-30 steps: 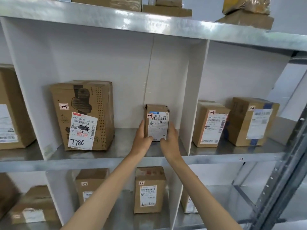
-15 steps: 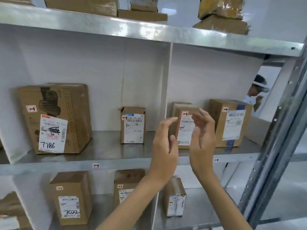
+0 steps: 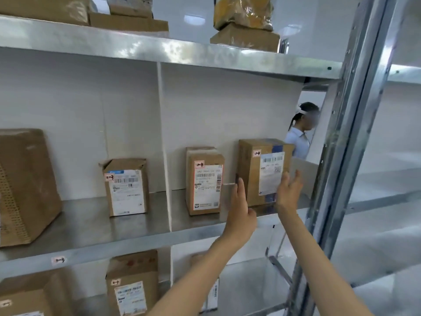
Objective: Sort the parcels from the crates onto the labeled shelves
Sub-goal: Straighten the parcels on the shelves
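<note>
A cardboard parcel (image 3: 259, 169) with a white shipping label stands at the right end of the middle shelf (image 3: 127, 241). My left hand (image 3: 240, 208) is held upright with straight fingers at the parcel's left front edge. My right hand (image 3: 288, 190) is spread in front of its right side, partly covering the label. Neither hand holds anything. A second labelled parcel (image 3: 205, 181) stands just left of it in the same bay. The small parcel (image 3: 126, 187) stands one bay to the left.
A white divider (image 3: 164, 144) separates the two bays. A large box (image 3: 25, 185) fills the far left. More parcels sit on the top shelf (image 3: 243, 21) and the lower shelf (image 3: 133, 288). A metal upright (image 3: 348, 144) stands at the right, a person (image 3: 300, 133) behind it.
Both hands let go of the small parcel, left standing in its bay. They moved right into the neighbouring bay and now flank the right-hand parcel. The view shifted right.
</note>
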The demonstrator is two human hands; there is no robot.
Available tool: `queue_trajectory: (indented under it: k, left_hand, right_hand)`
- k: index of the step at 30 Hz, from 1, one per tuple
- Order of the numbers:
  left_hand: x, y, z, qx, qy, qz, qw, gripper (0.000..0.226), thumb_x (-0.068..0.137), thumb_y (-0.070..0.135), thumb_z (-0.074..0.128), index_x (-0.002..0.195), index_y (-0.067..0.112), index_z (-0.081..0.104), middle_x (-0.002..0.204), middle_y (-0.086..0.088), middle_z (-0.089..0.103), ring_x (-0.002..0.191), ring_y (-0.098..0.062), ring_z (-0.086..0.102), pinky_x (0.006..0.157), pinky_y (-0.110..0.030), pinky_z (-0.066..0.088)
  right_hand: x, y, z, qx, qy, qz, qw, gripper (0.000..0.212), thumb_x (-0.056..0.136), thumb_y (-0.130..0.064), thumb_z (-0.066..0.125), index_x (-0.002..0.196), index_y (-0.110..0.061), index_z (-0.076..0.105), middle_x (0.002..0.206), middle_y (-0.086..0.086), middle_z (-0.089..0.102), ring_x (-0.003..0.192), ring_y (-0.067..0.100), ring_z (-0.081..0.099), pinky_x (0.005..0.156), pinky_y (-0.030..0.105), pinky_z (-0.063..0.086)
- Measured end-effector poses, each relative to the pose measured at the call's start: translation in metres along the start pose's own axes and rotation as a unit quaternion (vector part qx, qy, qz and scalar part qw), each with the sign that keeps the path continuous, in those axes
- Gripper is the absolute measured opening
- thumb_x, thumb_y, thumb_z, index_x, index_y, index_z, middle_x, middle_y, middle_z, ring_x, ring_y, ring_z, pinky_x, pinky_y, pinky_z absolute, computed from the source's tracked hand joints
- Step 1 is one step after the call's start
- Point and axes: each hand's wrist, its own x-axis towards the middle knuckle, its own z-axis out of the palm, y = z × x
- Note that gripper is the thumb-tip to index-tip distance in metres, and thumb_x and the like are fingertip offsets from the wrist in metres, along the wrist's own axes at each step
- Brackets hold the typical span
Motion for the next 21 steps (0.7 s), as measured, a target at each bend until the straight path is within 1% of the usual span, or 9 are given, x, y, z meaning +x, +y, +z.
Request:
queue_trajectory:
  k: [2,4,6,8,10,13,17,19,21]
  left_hand:
    - [0.018,-0.004,0.013,0.003,-0.012,-0.022,1.000,0.087,0.092,-0.003,0.042,0.147,0.032,-0.015,0.157,0.010,-0.010,0.146,-0.018,0.004,0.113,-0.040,0.032]
    - [0.031,-0.007,0.023,-0.015,-0.025,-0.046,0.999,0.091,0.089,-0.005,0.043,0.146,0.031,-0.018,0.158,0.008,-0.009,0.146,-0.020,0.004,0.113,-0.046,0.031]
    - [0.038,-0.008,0.032,-0.029,-0.032,-0.053,0.998,0.091,0.087,-0.008,0.043,0.147,0.024,-0.018,0.158,0.005,-0.010,0.146,-0.018,-0.001,0.119,-0.042,0.018]
    - [0.043,-0.010,0.039,-0.039,-0.024,-0.058,0.997,0.091,0.086,-0.010,0.043,0.147,0.020,-0.018,0.158,0.003,-0.012,0.146,-0.016,-0.004,0.120,-0.037,0.010]
    - [0.050,-0.012,0.043,-0.042,-0.016,-0.061,0.997,0.092,0.086,-0.010,0.044,0.148,0.019,-0.017,0.158,0.002,-0.013,0.146,-0.016,-0.003,0.120,-0.036,0.009]
    - [0.061,-0.018,0.043,-0.047,-0.013,-0.075,0.996,0.091,0.086,-0.010,0.043,0.147,0.019,-0.017,0.158,0.001,-0.012,0.146,-0.017,-0.002,0.120,-0.034,0.009]
    - [0.065,-0.022,0.037,-0.054,-0.019,-0.077,0.995,0.088,0.086,-0.010,0.040,0.148,0.018,-0.014,0.159,-0.002,-0.006,0.146,-0.019,-0.001,0.120,-0.035,0.010]
    - [0.061,-0.019,0.034,-0.053,-0.006,-0.085,0.995,0.084,0.086,-0.010,0.041,0.150,0.014,-0.008,0.158,-0.005,0.000,0.145,-0.020,0.006,0.118,-0.030,0.011]
    - [0.050,-0.013,0.030,-0.052,0.046,-0.069,0.995,0.077,0.086,-0.010,0.041,0.151,0.011,0.004,0.156,-0.007,0.012,0.143,-0.020,0.015,0.116,-0.027,0.015]
  right_hand:
    - [0.007,0.006,0.001,0.014,-0.039,-0.010,0.999,0.028,0.101,-0.031,0.032,0.123,-0.018,0.044,0.124,0.010,0.052,0.115,0.026,0.050,0.104,0.050,0.039]
    - [0.009,0.011,-0.001,0.033,-0.054,-0.016,0.998,0.018,0.103,-0.026,0.029,0.109,-0.019,0.044,0.106,0.002,0.056,0.100,0.018,0.053,0.097,0.045,0.045]
    - [0.012,0.018,-0.002,0.037,-0.055,-0.016,0.998,0.024,0.103,-0.024,0.027,0.115,-0.015,0.045,0.111,0.004,0.057,0.104,0.020,0.054,0.094,0.042,0.045]
    - [0.015,0.023,-0.003,0.038,-0.059,-0.018,0.997,0.029,0.102,-0.024,0.025,0.120,-0.014,0.046,0.115,0.007,0.057,0.108,0.023,0.054,0.095,0.044,0.046]
    - [0.020,0.026,-0.001,0.035,-0.066,-0.019,0.997,0.032,0.101,-0.022,0.025,0.125,-0.015,0.044,0.117,0.006,0.056,0.111,0.023,0.052,0.097,0.044,0.045]
    - [0.026,0.028,0.004,0.032,-0.083,-0.013,0.996,0.034,0.102,-0.017,0.025,0.133,-0.016,0.039,0.120,0.001,0.050,0.113,0.018,0.048,0.099,0.036,0.042]
    - [0.031,0.029,0.003,0.015,-0.118,-0.019,0.993,0.029,0.100,-0.010,0.026,0.122,-0.027,0.037,0.117,-0.001,0.049,0.112,0.018,0.048,0.100,0.038,0.044]
    - [0.031,0.030,0.001,0.001,-0.128,-0.016,0.992,0.037,0.100,-0.014,0.028,0.136,-0.022,0.032,0.131,0.004,0.047,0.125,0.022,0.043,0.107,0.041,0.038]
    - [0.020,0.031,-0.003,-0.021,-0.102,-0.020,0.994,0.051,0.101,-0.022,0.032,0.149,-0.016,0.017,0.151,0.008,0.031,0.139,0.023,0.028,0.116,0.043,0.026]
